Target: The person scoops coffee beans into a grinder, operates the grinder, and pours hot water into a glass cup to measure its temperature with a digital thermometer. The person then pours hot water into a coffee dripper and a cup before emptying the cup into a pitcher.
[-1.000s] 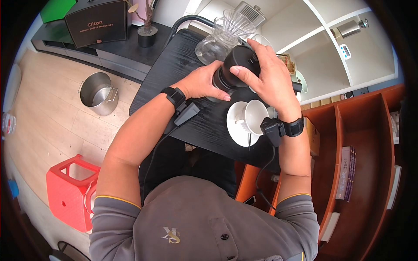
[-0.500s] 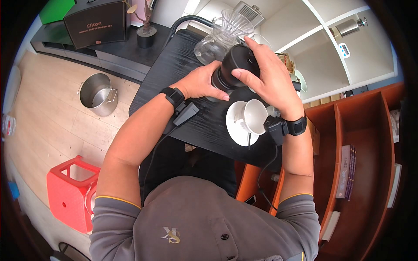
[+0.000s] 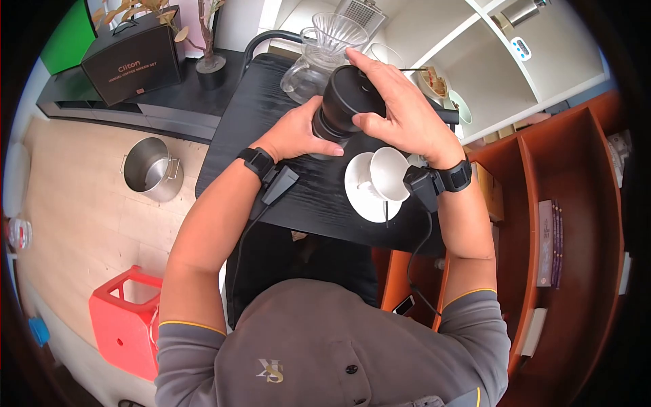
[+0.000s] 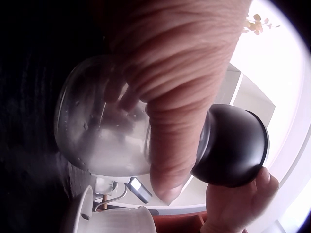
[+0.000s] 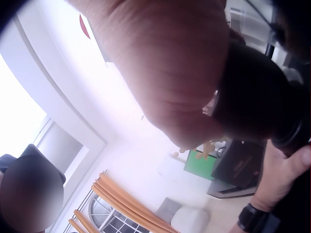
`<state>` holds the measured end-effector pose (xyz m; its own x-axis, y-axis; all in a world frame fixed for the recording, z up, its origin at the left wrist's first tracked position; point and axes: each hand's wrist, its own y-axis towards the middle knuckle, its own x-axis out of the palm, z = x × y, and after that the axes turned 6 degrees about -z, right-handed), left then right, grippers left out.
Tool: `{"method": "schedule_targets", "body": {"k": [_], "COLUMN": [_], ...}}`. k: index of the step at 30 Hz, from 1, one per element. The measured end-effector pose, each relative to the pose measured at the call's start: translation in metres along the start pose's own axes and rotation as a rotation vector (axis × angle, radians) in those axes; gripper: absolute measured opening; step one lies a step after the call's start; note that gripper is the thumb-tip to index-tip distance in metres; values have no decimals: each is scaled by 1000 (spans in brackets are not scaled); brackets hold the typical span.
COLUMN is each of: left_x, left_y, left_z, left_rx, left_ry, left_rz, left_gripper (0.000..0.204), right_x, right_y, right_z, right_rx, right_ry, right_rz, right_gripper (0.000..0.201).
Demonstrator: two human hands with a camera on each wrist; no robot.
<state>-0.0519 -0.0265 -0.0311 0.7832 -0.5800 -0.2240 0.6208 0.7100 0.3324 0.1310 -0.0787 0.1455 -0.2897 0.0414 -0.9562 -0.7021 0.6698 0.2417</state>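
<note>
Over the black table [image 3: 305, 193], both hands hold a hand coffee grinder [image 3: 344, 91] with a black upper part and a clear glass jar [image 4: 92, 124] below. My left hand [image 3: 295, 132] grips its middle, thumb across the near side. Higher up, my right hand [image 3: 407, 119] holds the rounded black top, thumb on the near side and fingers over the far side. The grinder leans in the head view. Close by on the near right stands a white cup [image 3: 391, 173] on a white saucer [image 3: 357, 190], a thin dark handle lying by it.
Behind the grinder stand a glass server [image 3: 298, 78] and a ribbed glass dripper [image 3: 339, 32]. White shelving [image 3: 468, 74] borders the table's far right, a reddish-brown shelf [image 3: 569, 169] the right. A metal pot [image 3: 152, 173] and a red stool [image 3: 125, 325] are on the floor at left.
The head view has shifted, so the table, cup and grinder appear farther left. Both hands keep their hold on the grinder, with the right thumb slightly lower on its top.
</note>
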Motion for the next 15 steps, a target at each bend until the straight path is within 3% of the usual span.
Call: {"method": "schedule_targets", "body": {"k": [9, 12, 13, 15], "left_x": [-2, -1, 0, 0], "left_y": [-2, 0, -1, -1], "left_z": [9, 5, 6, 8], "left_rx": [-21, -36, -17, 4], "left_ry": [-58, -77, -94, -112], "left_rz": [-35, -49, -36, -24], "left_gripper": [94, 95, 95, 96], "right_x": [5, 3, 4, 7], "right_y": [9, 10, 8, 3], "right_z": [-24, -25, -21, -10], "right_rx": [351, 390, 394, 146], "right_ry": [-298, -292, -293, -104], "right_rz": [34, -13, -11, 79], "right_gripper": [90, 95, 95, 88]}}
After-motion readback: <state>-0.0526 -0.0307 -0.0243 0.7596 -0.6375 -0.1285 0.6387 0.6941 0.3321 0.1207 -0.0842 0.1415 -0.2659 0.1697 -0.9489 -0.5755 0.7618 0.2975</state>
